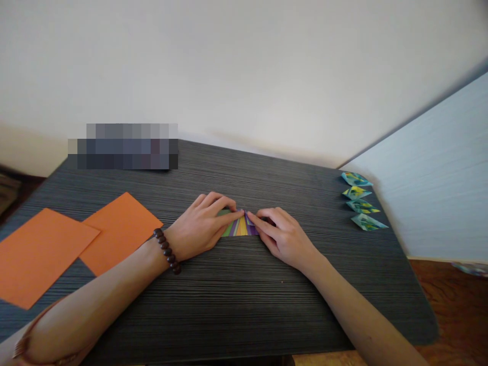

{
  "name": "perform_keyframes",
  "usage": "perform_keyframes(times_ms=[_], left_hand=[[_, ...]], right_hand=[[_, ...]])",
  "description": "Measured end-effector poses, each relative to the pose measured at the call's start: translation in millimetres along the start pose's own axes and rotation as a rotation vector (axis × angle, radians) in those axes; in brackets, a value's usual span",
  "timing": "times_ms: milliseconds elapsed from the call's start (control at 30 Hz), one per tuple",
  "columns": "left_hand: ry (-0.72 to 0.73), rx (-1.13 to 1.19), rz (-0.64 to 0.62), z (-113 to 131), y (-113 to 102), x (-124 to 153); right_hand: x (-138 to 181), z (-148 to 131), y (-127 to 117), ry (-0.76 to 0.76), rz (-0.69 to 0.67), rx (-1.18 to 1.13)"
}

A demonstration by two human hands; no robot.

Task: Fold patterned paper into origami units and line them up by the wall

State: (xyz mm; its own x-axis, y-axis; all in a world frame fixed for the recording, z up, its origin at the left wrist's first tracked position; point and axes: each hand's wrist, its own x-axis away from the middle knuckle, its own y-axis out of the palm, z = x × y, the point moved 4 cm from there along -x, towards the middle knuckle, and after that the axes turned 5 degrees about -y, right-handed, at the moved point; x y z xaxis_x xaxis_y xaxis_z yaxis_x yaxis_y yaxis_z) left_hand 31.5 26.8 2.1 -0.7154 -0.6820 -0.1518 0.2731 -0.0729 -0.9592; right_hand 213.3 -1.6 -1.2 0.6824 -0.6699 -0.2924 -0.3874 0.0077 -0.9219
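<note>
A small piece of folded origami paper (241,226), striped in green, yellow and purple, lies on the dark table between my two hands. My left hand (204,221), with a dark bead bracelet at the wrist, holds its left part, the index finger reaching to the top edge. On the other side my right hand (281,231) grips the right end, fingers bent and the index fingertip near the left one. The hands cover both ends of the paper, and the thumbs are partly hidden.
Two orange sheets (124,229) overlap at the left, close to my left forearm. Several folded blue, green and yellow paper pieces (360,206) stand in a row near the right edge. A pixelated object (124,147) is at the back left. A pale wall (244,76) borders the table (229,305).
</note>
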Motion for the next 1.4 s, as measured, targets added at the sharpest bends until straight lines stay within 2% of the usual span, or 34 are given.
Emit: perform_keyframes(times_ms=[233, 667, 1033, 1200, 1400], left_hand=[[-0.001, -0.005, -0.037, -2.1, -0.3, 1.3], [0.005, -0.039, -0.016, 0.6, -2.9, 0.1], [-0.002, -0.044, -0.016, 1.2, -4.0, -0.2], [-0.010, -0.050, -0.031, 2.2, -3.8, -0.7], [-0.008, -0.046, -0.008, 2.3, -5.2, -1.7]], right_hand=[[-1.1, 1.2, 0.0, -0.008, -0.049, 0.005], [-1.2, -0.1, 2.0, 0.000, -0.067, 0.072], [-3.7, -3.0, 2.4, -0.033, -0.151, 0.170], [-3.1, -4.9, 4.0, -0.045, -0.112, 0.157], [2.3, -1.9, 4.4, 0.040, 0.012, 0.074]])
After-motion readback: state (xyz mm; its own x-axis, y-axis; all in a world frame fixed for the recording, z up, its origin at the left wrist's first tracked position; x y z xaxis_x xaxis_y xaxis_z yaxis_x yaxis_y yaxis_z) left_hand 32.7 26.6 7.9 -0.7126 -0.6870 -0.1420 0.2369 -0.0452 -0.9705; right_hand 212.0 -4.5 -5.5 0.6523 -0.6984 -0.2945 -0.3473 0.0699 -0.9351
